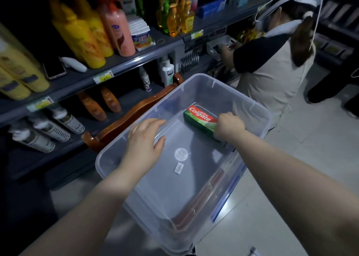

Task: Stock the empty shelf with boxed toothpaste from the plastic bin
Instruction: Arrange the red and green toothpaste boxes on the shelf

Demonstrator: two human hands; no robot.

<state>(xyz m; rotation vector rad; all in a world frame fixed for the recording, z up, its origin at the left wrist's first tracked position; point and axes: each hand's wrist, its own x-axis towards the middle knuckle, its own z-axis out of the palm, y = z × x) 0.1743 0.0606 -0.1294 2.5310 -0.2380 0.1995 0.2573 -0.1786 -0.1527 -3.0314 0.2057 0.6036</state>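
Right hand (230,124) grips the green-and-red toothpaste box (200,117) in the clear plastic bin (174,193); left hand (145,139) spread flat. Brown wooden chair (136,108) sits left of it.

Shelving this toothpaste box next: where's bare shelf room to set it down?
Bare: the lower shelf between the orange bottles and the white pump bottles, behind the wooden chair. Crowded: yellow bottles pack the upper shelf; white cans fill the lower left.

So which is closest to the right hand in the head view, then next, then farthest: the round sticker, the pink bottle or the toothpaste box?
1. The toothpaste box: gripped by the right hand, inside the bin.
2. The round sticker: on the bin floor, to the left.
3. The pink bottle: up on the shelf, far left.
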